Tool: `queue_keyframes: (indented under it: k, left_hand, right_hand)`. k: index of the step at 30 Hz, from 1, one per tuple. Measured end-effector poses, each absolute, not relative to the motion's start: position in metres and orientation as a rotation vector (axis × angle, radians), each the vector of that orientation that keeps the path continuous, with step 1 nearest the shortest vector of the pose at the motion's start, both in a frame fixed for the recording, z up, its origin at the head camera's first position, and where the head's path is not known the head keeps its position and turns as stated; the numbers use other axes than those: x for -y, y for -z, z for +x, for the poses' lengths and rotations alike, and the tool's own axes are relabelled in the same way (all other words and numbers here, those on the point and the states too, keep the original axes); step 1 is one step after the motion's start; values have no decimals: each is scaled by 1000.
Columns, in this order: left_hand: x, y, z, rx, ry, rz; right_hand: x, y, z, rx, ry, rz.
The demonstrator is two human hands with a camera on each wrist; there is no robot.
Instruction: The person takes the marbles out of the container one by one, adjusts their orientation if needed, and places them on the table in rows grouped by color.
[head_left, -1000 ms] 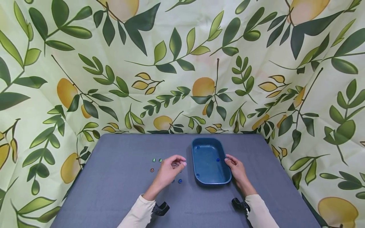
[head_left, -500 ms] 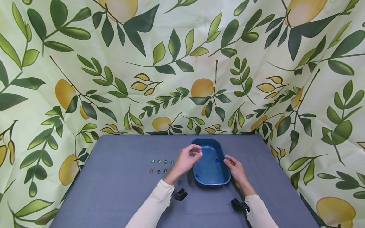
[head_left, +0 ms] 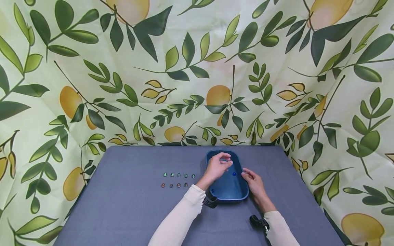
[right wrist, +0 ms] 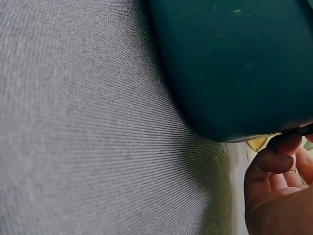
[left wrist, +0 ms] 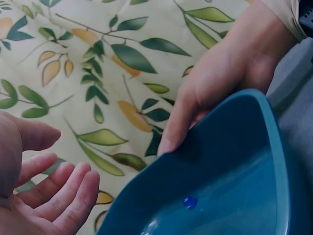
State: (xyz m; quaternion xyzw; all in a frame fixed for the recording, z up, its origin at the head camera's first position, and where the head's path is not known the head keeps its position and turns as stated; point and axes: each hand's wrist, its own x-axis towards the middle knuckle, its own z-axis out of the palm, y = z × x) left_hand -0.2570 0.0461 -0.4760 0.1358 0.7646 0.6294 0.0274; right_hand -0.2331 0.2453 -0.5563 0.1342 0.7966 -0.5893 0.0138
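My left hand (head_left: 217, 167) hovers over the far left part of a deep blue plastic tray (head_left: 231, 196). In the left wrist view its thumb and loosely bent fingers stand apart, and no object shows between them. At the tray's right side, my right hand (head_left: 256, 184) grips the rim, thumb on top and fingers outside it. A blue glass marble (head_left: 234, 174) lies on the tray floor near that hand. Another blue marble (head_left: 212, 190) sits in the near left corner. The left hand covers the tray's far left corner.
Left of the tray, a row of green marbles (head_left: 179, 175) lies on the grey cloth-covered table (head_left: 129, 205). A row of reddish-brown marbles (head_left: 178, 185) runs just nearer. The left sleeve (head_left: 181, 212) crosses the table in front. Behind hangs a leaf-patterned cloth (head_left: 191, 85).
From beside the marble rows, my left hand has moved right, across the tray's left rim and over its inside. Its sleeve now covers where a blue marble lay. The right hand stays on the rim.
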Motion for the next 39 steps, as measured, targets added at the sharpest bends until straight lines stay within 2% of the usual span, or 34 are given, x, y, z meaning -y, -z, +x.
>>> queue_keyframes:
  k: [16, 39]
  left_hand:
    - [-85, 498, -269, -2465, -1754, 226]
    - [-95, 531, -268, -2270, -1711, 56]
  right_hand:
    - [-247, 557, -231, -2483, 1824, 393]
    - [-246, 558, -232, -2481, 1845, 393]
